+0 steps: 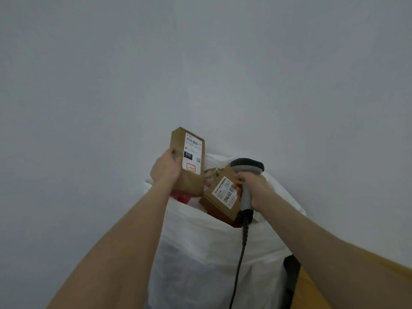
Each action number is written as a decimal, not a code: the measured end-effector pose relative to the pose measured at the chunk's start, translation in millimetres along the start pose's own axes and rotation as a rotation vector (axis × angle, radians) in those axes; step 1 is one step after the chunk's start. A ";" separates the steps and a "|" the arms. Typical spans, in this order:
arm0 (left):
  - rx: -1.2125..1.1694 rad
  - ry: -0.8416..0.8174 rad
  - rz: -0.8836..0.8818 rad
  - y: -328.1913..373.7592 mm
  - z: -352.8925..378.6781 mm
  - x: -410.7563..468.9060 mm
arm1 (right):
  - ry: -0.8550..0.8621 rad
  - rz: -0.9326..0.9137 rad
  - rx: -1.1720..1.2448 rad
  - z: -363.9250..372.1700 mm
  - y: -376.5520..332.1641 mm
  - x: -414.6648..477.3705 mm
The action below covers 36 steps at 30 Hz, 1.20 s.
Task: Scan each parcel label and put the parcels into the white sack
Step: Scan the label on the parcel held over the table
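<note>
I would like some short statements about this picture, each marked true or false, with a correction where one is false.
1. The left hand holds a brown box whose label shows 010. True.
2. The right hand holds scissors. False: it grips a grey scanner.
3. The white sack is tied shut. False: its mouth is open, with a second box at it.
4. A dark cable hangs from the scanner. True.
</note>
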<state>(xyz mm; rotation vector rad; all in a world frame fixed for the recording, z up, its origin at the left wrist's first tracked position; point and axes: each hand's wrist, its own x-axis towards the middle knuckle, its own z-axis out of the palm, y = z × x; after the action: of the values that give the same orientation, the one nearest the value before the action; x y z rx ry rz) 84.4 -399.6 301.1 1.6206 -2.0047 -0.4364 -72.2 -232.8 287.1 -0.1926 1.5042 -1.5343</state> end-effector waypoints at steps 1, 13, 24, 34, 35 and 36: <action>0.052 -0.077 0.002 -1.6 7.4 1.2 | -0.007 0.018 -0.005 1.5 2.3 4.9; 0.454 -0.487 0.176 -19.5 65.3 3.3 | 0.008 0.039 0.008 3.5 14.0 24.4; 0.290 -0.336 0.542 81.7 78.9 -29.5 | 0.062 0.128 0.465 -33.9 14.5 -18.3; 0.191 -0.449 0.751 155.6 104.5 -141.1 | 0.120 0.132 0.670 -131.7 78.6 -95.5; 0.184 -0.472 0.775 162.2 109.9 -160.6 | 0.136 0.146 0.673 -147.4 87.9 -107.2; 0.176 -0.499 0.796 168.3 115.7 -181.6 | 0.156 0.153 0.672 -164.2 97.8 -120.2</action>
<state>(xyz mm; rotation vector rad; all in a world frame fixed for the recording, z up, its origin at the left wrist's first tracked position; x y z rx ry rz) -90.6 -192.9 264.6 0.6984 -2.9060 -0.3749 -70.2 -15.9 224.2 0.4300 1.0101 -1.8657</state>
